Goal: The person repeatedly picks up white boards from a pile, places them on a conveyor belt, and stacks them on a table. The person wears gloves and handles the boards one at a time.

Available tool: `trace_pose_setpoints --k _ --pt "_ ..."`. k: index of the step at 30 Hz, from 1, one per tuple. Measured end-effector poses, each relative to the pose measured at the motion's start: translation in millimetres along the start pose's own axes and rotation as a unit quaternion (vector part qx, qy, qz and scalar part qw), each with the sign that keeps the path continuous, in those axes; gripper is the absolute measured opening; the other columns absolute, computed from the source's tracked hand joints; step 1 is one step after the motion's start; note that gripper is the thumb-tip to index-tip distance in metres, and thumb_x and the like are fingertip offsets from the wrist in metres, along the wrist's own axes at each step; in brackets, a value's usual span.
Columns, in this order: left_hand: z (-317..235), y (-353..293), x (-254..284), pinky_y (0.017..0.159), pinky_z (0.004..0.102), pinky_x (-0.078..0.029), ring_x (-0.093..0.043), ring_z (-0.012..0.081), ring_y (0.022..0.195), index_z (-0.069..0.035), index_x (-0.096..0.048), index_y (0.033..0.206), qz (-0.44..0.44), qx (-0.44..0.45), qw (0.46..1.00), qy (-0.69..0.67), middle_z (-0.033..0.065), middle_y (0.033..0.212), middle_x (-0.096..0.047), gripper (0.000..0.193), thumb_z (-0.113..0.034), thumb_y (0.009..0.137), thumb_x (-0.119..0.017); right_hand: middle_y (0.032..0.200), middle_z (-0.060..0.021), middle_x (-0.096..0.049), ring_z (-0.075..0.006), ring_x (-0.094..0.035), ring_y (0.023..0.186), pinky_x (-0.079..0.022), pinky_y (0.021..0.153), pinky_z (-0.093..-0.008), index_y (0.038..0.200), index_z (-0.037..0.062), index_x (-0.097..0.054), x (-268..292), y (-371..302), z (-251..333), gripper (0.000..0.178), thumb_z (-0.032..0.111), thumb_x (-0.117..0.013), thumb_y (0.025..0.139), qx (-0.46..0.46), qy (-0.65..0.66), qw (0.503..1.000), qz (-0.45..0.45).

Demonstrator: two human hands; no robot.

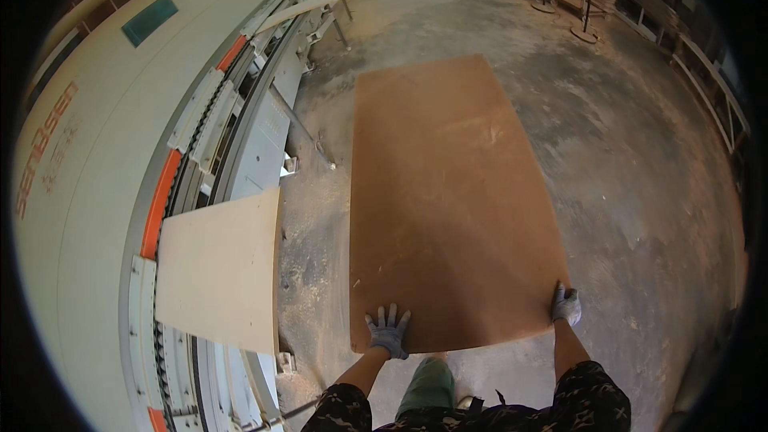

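A large brown board [448,192] lies flat in front of me, its long sides running away from my body. My left hand [389,332], in a grey glove, rests on top of its near left corner with the fingers spread. At the near right corner, my gloved right hand [566,306] is closed around the board's edge, its fingertips partly hidden. What supports the board from below is out of sight.
To my left runs a long pale machine [104,160] with a chain track and orange strips. A cream panel [220,272] juts from it toward the brown board. Farther off, a narrow pale strip [308,8] sticks out. Metal racks [708,92] line the right side.
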State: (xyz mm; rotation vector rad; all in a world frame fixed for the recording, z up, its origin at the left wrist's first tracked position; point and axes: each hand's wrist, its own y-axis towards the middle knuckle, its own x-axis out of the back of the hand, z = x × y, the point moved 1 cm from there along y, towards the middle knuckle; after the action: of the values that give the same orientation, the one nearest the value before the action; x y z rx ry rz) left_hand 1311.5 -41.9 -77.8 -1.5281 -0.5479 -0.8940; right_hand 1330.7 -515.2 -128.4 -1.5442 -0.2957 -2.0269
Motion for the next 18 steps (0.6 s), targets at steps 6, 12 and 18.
trace_pose_setpoints --k 6,12,18 --pt "43.3 149.0 118.4 0.100 0.0713 -0.004 0.001 0.0433 0.138 -0.027 -0.007 0.147 0.025 0.016 1.000 0.007 0.0146 0.153 0.003 0.121 -0.051 0.052 -0.078 0.086 -0.0122 -0.067 -0.0340 -0.063 0.080 -0.049 0.070 -0.0458 0.097 0.0139 -0.060 -42.2 102.3 149.9 0.053 0.063 -0.046 0.083 0.022 0.001 0.999 -0.046" --pt "87.8 319.0 239.1 0.101 0.0705 -0.006 0.002 0.0430 0.139 -0.027 -0.005 0.147 0.028 0.022 0.999 0.032 0.0141 0.153 0.004 0.121 -0.052 0.053 -0.078 0.089 -0.0122 -0.066 -0.0343 -0.063 0.081 -0.048 0.070 -0.0467 0.098 0.0152 -0.060 -80.0 222.6 319.7 0.052 0.063 -0.043 0.085 0.016 0.007 0.999 -0.035" --pt "136.6 490.5 381.2 0.103 0.0680 -0.008 0.003 0.0430 0.139 -0.027 -0.002 0.147 0.033 0.065 0.997 0.012 0.0137 0.153 0.005 0.125 -0.043 0.052 -0.082 0.094 -0.0126 -0.066 -0.0350 -0.063 0.087 -0.048 0.073 -0.0479 0.104 0.0155 -0.058 -121.4 342.8 503.6 0.052 0.061 -0.040 0.086 0.015 0.009 1.000 -0.024"
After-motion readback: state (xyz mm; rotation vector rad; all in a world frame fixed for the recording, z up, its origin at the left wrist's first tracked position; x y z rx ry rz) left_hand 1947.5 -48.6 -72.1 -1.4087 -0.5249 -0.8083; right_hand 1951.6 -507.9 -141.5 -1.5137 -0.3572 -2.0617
